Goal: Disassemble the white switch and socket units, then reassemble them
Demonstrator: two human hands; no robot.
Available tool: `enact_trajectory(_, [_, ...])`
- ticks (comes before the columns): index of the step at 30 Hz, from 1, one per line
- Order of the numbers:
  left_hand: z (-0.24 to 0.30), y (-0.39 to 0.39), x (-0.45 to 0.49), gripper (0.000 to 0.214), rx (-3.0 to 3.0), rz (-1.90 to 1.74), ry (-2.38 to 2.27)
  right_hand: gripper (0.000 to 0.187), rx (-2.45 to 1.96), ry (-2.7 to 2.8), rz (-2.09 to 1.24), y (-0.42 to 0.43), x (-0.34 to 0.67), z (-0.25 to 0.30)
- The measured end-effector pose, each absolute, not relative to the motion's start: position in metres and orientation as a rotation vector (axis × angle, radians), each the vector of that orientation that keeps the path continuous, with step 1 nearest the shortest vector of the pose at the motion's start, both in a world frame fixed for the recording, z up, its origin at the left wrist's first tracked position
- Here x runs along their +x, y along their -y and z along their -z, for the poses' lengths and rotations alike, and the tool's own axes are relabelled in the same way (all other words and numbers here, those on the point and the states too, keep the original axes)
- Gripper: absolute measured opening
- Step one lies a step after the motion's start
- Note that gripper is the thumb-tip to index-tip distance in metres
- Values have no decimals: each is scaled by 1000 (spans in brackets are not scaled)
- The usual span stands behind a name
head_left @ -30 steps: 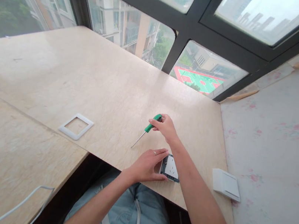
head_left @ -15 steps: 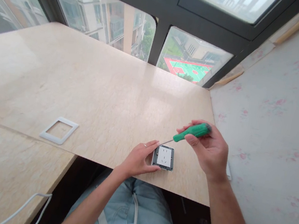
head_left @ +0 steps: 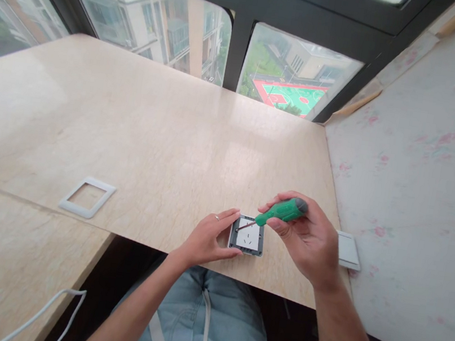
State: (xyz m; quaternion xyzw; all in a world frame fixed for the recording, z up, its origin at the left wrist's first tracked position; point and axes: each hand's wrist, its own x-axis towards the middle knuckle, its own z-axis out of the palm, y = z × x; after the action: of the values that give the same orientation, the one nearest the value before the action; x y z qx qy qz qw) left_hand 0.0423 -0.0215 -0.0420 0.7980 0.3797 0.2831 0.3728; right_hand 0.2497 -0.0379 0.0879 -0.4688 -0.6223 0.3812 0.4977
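Observation:
A grey-framed wall socket (head_left: 248,236) with a white face lies flat near the front edge of the beige stone table (head_left: 152,131). My left hand (head_left: 206,240) grips the socket's left side, with thumb and fingers closed around it. My right hand (head_left: 307,236) is closed on a green-handled screwdriver (head_left: 282,210). Its metal tip points down-left and rests at the socket's upper left corner.
A white square cover frame (head_left: 87,196) lies on the table to the left. A white switch plate (head_left: 348,250) sits at the right, by the floral-papered wall (head_left: 422,182). A white cable (head_left: 48,309) hangs at the lower left. Dark-framed windows (head_left: 244,2) run along the table's far edge.
My right hand brought the screwdriver from the table's middle over to the socket and lowered its tip onto the upper left corner. My left hand stayed on the socket.

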Motion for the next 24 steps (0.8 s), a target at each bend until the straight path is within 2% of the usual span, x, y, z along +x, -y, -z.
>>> enact_trajectory(8, [43,22,42,85,2066,-744,-963,32,-1148,1541,-914,37,250,-85])
enact_trajectory(11, [43,22,43,85,2074,-747,-956,41,-1159,1607,-862,36,249,-88])
enact_trajectory(15, [42,22,43,85,2069,-744,-945,61,-1122,1836,-574,35,246,-95])
enact_trajectory(19, [43,22,43,83,2048,-739,-962,56,-1044,2096,-332,33,239,-103])
enact_trajectory(24, [42,22,42,83,2059,-745,-952,56,-1134,2131,-505,40,237,-114])
